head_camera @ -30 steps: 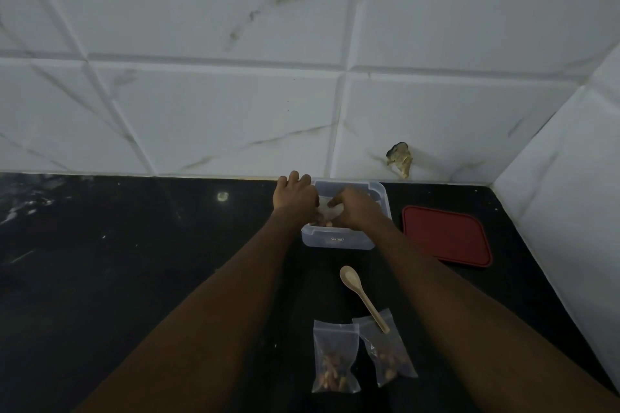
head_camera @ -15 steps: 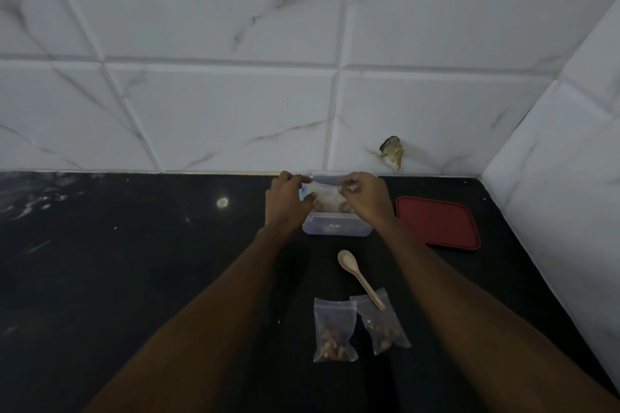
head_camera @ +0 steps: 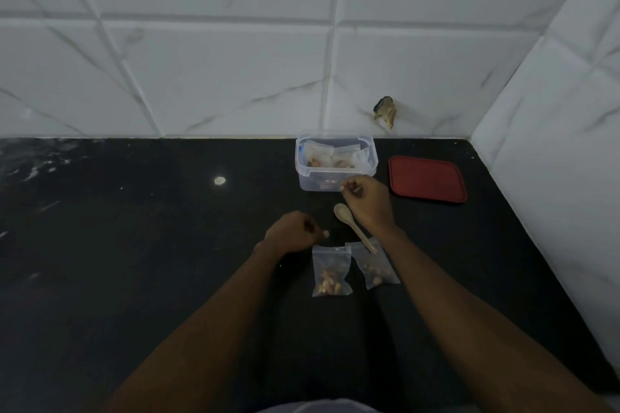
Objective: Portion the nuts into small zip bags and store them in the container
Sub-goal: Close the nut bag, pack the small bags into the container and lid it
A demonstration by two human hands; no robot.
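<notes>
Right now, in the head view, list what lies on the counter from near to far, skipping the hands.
Nearest: left nut bag and right nut bag side by side → spoon → container → tiled wall.

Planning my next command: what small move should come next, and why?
Probably the left hand should pick up the left zip bag beside it: it and the right zip bag lie filled on the counter, the open container holds others, and that hand seems empty.
</notes>
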